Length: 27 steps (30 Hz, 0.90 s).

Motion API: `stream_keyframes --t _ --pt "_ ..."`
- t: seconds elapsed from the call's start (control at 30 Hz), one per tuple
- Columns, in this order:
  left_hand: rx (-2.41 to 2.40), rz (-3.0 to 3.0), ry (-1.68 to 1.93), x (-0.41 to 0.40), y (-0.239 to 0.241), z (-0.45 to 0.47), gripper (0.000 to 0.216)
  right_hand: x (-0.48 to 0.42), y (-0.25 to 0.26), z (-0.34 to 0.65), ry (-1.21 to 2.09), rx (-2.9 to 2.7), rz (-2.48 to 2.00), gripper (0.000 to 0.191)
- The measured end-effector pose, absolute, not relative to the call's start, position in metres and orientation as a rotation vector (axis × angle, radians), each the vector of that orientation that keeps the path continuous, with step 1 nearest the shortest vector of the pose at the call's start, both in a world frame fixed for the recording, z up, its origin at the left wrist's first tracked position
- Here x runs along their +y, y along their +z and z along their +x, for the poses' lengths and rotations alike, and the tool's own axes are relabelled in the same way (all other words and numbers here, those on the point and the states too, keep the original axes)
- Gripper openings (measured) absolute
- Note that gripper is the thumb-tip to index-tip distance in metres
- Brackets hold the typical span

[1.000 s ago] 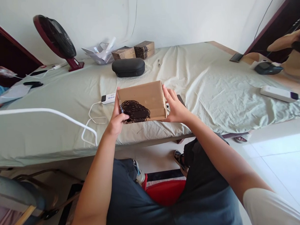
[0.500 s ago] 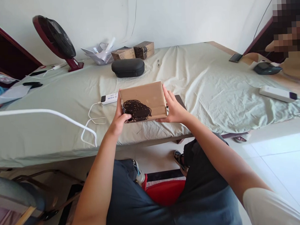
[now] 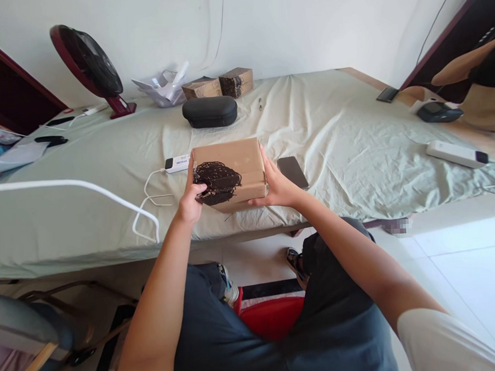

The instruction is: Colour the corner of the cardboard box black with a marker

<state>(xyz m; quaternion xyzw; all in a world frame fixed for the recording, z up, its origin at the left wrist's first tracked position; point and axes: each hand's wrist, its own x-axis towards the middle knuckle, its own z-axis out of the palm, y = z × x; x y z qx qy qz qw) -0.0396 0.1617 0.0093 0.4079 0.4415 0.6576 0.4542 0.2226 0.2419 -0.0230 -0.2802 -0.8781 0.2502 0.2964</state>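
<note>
Between my two hands is a brown cardboard box [image 3: 246,163], with a patch of black scribble over its left part. My left hand [image 3: 193,200] grips the box's left end, thumb on the scribbled side. At the right end my right hand [image 3: 277,183] holds it, thumb along the lower front edge and fingers up the side. The box is over the front of the cloth-covered table; whether its underside touches the cloth I cannot tell. Just right of my right hand lies a dark flat phone-like slab [image 3: 293,172]. A white device [image 3: 176,163] with a cable is behind my left hand.
A black case [image 3: 210,111] lies farther back, before two cardboard boxes [image 3: 236,82] and a plastic bag [image 3: 165,88]. A fan [image 3: 90,66] stands back left. A white cable [image 3: 87,185] crosses the left foreground. Another white device [image 3: 455,153] lies right, near another person's arm [image 3: 467,64].
The box has shifted slightly left in my hands and tipped, so more of its lower front face shows. The dark slab beside my right hand is now more exposed.
</note>
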Motion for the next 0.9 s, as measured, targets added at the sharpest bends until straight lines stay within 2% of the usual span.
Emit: stream_keyframes --t 0.9 --pt "1.074 1.103 1.58 0.1664 0.0001 -0.0445 0.078 0.2427 -0.0264 0.2195 0.737 -2.304 -0.708 0.169"
